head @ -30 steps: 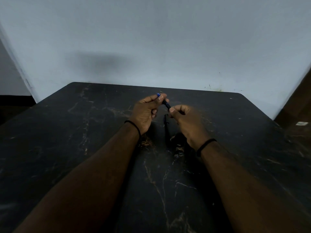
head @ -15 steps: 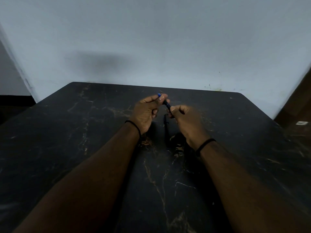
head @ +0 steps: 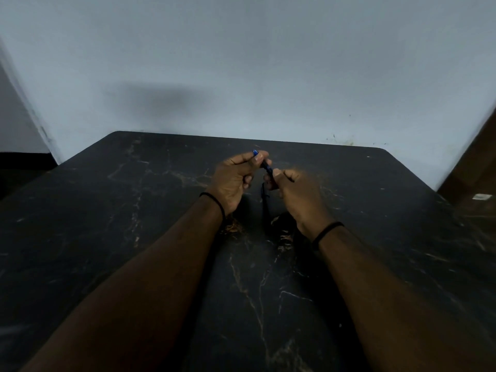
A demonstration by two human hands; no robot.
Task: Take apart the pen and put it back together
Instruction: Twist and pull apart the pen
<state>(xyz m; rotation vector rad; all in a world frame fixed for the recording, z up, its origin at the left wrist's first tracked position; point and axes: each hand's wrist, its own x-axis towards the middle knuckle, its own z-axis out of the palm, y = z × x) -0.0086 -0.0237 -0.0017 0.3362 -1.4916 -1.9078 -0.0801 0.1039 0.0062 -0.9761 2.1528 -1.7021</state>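
Pen (head: 267,165) mostly hidden between hands

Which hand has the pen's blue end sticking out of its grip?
The left hand: the blue tip pokes out above its pinched fingers. The right hand pinches the pen's dark lower part, with no blue showing.

Location type: a plain indoor room; no more specific use can be determined. Indicators: a bare, pale painted wall (head: 268,63) with scuff marks near its base; a dark tabletop (head: 134,237) with a marble-like vein pattern and rounded far corners, set against that wall; a brown wooden surface (head: 475,167) at the right edge. Lighting is dim.
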